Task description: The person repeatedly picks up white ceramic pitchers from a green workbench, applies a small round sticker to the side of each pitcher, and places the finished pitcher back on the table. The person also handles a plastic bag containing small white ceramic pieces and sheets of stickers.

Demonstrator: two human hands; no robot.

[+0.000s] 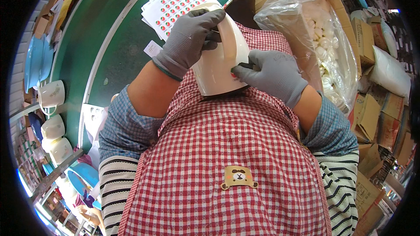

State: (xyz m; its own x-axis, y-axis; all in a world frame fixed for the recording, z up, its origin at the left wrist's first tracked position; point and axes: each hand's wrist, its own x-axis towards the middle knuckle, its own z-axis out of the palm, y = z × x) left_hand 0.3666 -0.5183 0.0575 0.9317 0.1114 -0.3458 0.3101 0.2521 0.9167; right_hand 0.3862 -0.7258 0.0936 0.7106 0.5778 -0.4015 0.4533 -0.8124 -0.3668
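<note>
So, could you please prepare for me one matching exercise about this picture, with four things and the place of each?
Things:
1. left hand
2. right hand
3. sticker sheets
4. small white parts

Places:
A. on the green table
B. at the upper end of the handle of the white vessel
C. in a clear plastic bag within an open cardboard box
D. beside the round red-and-green mark on the vessel

Right pairs: 1-B, 2-D, 3-A, 4-C.
</note>
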